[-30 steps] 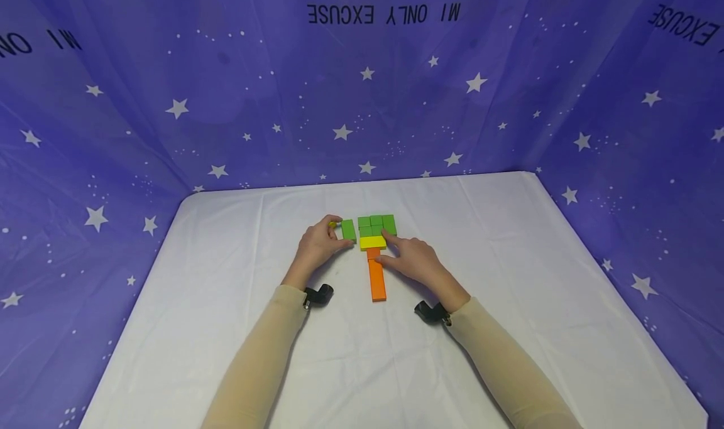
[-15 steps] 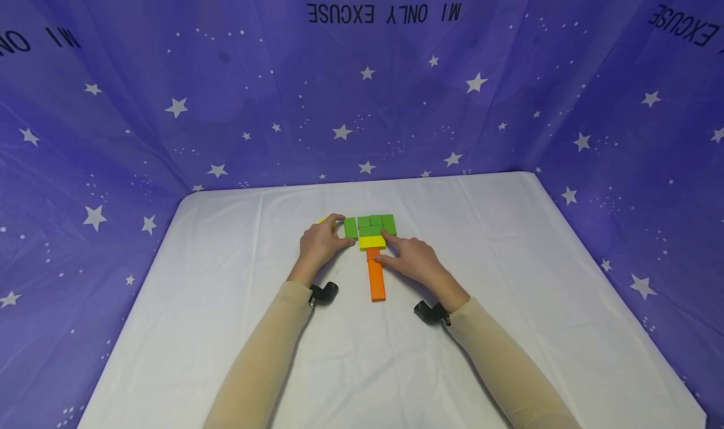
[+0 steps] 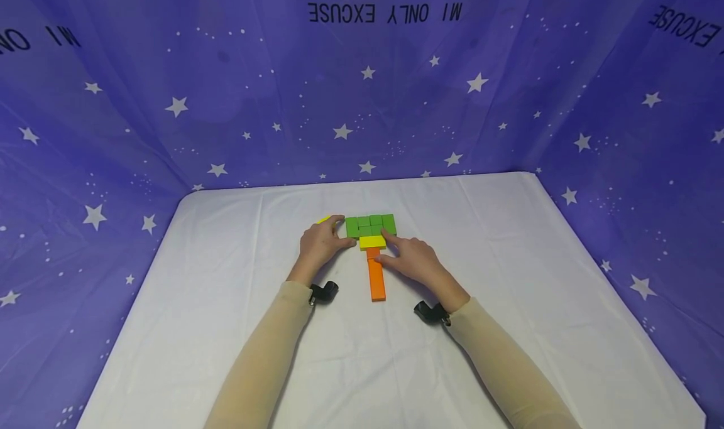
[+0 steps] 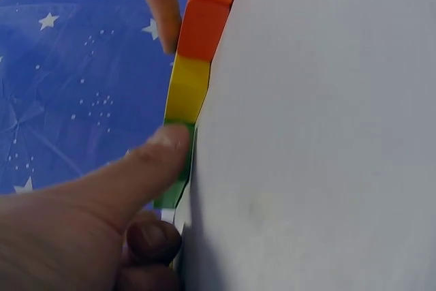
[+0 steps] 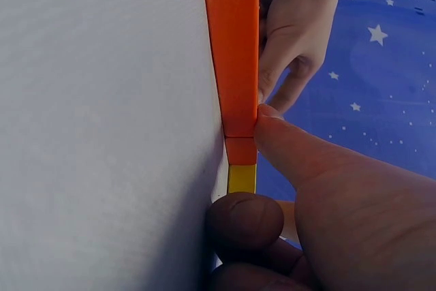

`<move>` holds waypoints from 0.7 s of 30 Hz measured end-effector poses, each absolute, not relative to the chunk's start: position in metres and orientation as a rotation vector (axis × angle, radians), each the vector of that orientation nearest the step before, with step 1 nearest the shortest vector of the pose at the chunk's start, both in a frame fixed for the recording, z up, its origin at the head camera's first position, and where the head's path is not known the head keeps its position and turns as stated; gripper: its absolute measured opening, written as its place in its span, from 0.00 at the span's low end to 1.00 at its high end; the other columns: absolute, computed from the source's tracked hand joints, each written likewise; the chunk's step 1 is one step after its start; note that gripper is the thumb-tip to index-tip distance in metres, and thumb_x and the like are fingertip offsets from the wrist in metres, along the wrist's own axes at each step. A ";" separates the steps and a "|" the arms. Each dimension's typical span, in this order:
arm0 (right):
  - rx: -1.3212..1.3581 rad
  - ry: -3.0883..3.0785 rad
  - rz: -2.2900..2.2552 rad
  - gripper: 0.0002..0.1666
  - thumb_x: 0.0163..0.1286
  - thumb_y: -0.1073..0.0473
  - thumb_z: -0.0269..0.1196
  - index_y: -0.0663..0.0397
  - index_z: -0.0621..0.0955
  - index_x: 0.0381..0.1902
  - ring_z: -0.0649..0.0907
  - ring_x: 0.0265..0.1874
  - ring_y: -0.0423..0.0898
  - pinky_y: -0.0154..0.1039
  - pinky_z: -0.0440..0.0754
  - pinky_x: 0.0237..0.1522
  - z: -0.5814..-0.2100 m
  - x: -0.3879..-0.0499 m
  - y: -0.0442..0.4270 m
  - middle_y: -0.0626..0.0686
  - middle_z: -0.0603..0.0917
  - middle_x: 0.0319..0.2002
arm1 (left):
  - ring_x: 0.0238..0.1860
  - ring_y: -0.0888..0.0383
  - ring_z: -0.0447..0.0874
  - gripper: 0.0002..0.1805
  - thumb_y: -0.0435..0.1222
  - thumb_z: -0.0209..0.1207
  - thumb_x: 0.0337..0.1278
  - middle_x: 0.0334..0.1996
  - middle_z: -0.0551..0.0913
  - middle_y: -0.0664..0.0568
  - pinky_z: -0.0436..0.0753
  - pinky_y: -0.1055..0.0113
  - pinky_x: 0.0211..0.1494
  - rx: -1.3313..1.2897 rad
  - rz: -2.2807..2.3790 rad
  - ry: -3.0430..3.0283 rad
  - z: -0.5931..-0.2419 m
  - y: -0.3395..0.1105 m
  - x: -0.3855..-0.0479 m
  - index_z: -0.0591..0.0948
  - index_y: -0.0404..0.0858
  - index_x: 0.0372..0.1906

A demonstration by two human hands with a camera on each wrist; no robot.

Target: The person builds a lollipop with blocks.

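Note:
Flat toy blocks form one figure on the white table: green blocks (image 3: 364,222) at the far end, a yellow block (image 3: 372,243) below them, then a short orange block and a long orange block (image 3: 377,281). My left hand (image 3: 319,244) pinches the leftmost green block (image 3: 351,227) between thumb and index finger; in the left wrist view its thumb covers part of the green edge (image 4: 182,168). My right hand (image 3: 415,259) rests at the right side, index fingertip on the green blocks, thumb on the orange. Another yellow piece (image 3: 323,219) is partly hidden behind my left hand.
White cloth (image 3: 226,353) covers the table, whose back edge meets a purple star-printed curtain (image 3: 271,77). Black wrist cameras (image 3: 324,293) sit at both sleeve cuffs.
My left hand has moved slightly right with the leftmost green block, closing its gap to the other green blocks. More of the yellow piece behind the hand shows. My right hand stays put.

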State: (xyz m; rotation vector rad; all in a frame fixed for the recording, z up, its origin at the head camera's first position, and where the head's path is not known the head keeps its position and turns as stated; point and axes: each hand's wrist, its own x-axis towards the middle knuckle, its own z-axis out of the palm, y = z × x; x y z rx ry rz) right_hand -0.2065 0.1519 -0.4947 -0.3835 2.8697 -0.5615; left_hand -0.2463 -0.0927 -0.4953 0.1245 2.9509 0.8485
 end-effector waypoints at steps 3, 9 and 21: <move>-0.384 2.868 -0.555 0.49 0.72 0.29 0.64 0.41 0.66 0.83 0.68 0.20 0.46 0.38 0.69 0.28 -0.495 -0.207 0.152 0.47 0.68 0.16 | 0.28 0.56 0.76 0.40 0.55 0.75 0.55 0.28 0.81 0.55 0.70 0.63 0.36 0.125 0.871 2.935 -0.495 -0.094 -0.247 0.78 0.48 0.73; -0.380 2.871 -0.545 0.49 0.72 0.28 0.64 0.41 0.66 0.83 0.72 0.23 0.47 0.40 0.78 0.34 -0.494 -0.208 0.151 0.50 0.75 0.18 | 0.26 0.57 0.76 0.37 0.53 0.74 0.56 0.27 0.81 0.55 0.70 0.64 0.34 0.118 0.912 2.919 -0.495 -0.095 -0.248 0.80 0.48 0.71; -0.364 2.870 -0.533 0.48 0.72 0.29 0.64 0.39 0.66 0.83 0.79 0.30 0.50 0.47 0.84 0.42 -0.494 -0.207 0.151 0.50 0.78 0.21 | 0.31 0.54 0.77 0.27 0.54 0.74 0.55 0.31 0.82 0.53 0.71 0.63 0.38 0.092 0.929 2.935 -0.497 -0.093 -0.245 0.87 0.46 0.56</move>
